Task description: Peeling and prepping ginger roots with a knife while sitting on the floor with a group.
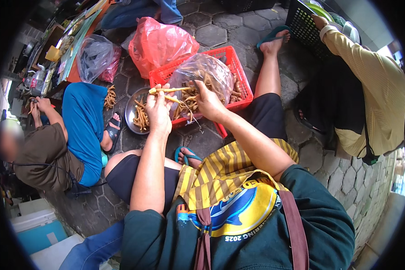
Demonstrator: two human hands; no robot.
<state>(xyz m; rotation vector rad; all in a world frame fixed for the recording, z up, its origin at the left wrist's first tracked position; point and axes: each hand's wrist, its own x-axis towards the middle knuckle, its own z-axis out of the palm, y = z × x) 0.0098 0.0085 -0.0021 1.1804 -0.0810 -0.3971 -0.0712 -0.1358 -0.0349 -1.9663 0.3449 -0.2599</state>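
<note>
My left hand (159, 107) grips a forked, pale yellow root (170, 90), fingerroot by its look, above the near left corner of a red plastic crate (238, 64). Close to the root's tip is my right hand (209, 103), its thumb and fingers closed around a small dark tool (195, 86) that may be a knife; its shape is mostly hidden. Under both hands, a clear plastic bag (216, 72) full of similar roots lies in the crate. Thicker brown rhizomes (236, 89) show beside the bag. To the left, a steel bowl (129, 113) holds several slender roots (141, 116).
A red plastic bag (162, 44) stands behind the crate. At left, a seated person (47, 148) works with their hands near a small root pile (110, 98). On the right, another person (374, 81) touches a black crate (307, 30) of dishes. Hexagonal pavers (211, 35) form the ground.
</note>
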